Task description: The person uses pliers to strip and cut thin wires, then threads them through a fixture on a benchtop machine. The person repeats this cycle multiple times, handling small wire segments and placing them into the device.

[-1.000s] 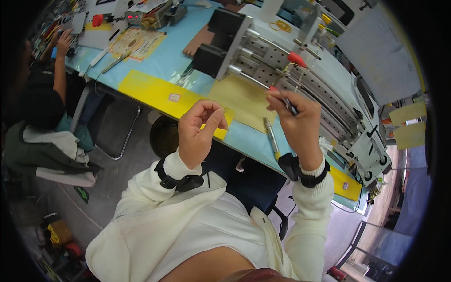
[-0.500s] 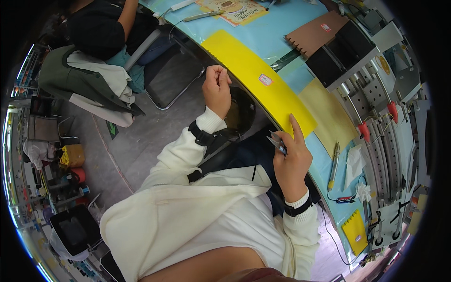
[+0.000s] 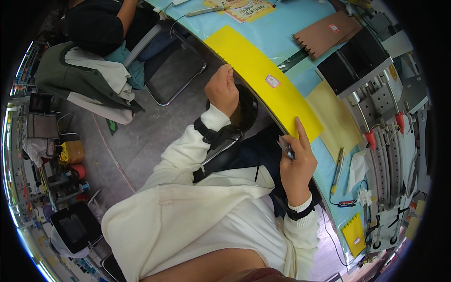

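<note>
A long yellow sheet (image 3: 268,77) with a notched edge at its far left end and a small pinkish label lies along the near edge of the table. My left hand (image 3: 223,90) is closed, fingers pinched together at the sheet's near edge; anything between the fingertips is too small to make out. My right hand (image 3: 298,164) rests at the sheet's right end, its index finger stretched out on the yellow surface. Its other fingers are curled round a small silver tool with two pointed tips (image 3: 285,147), whose kind is partly hidden.
Beyond the sheet lie a brown notched piece (image 3: 326,35), a tan sheet (image 3: 331,120) and a black box-shaped device (image 3: 354,61). A pen-like tool (image 3: 337,171), white tissue (image 3: 358,169) and small yellow notched piece (image 3: 354,235) lie rightward. A co-worker sits far left.
My left hand has shifted slightly right, staying pinched by the sheet's edge. My right hand still holds the pointed tool, index finger on the sheet. The whole view has shifted a little.
</note>
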`<state>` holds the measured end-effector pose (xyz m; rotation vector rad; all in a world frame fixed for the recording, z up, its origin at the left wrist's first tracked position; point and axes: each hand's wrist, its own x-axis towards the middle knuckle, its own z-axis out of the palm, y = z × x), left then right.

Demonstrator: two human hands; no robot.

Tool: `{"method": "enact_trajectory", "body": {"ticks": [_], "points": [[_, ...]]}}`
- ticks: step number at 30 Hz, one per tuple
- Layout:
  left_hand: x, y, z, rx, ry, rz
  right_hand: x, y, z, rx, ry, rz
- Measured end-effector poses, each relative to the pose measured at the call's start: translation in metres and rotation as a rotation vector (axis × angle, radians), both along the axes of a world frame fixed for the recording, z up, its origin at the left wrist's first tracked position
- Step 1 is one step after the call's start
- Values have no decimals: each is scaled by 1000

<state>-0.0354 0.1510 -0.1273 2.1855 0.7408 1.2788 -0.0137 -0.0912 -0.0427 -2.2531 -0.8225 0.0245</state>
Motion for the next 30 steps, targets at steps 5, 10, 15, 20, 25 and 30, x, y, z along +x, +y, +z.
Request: {"method": "enact_trajectory", "body": {"ticks": [5,10,15,20,25,30], "points": [[-3,2,-3,-92,29,-35,1,0,1,3,-10,4],[-11,6,2,-189,-48,-105,2,-5,8,103,-9,34],[-17,6,38,-234,-190,-148,-2,-41,26,233,2,-15],[2,-47,95,-316,-323,-481,-2,-98,47,319,-132,-126],[31,-156,140,-531,-301,-1004,-16,-191,50,398,-180,-490],[41,-279,161,-554,85,-1456,-48,-317,27,496,-261,-1011]]}}
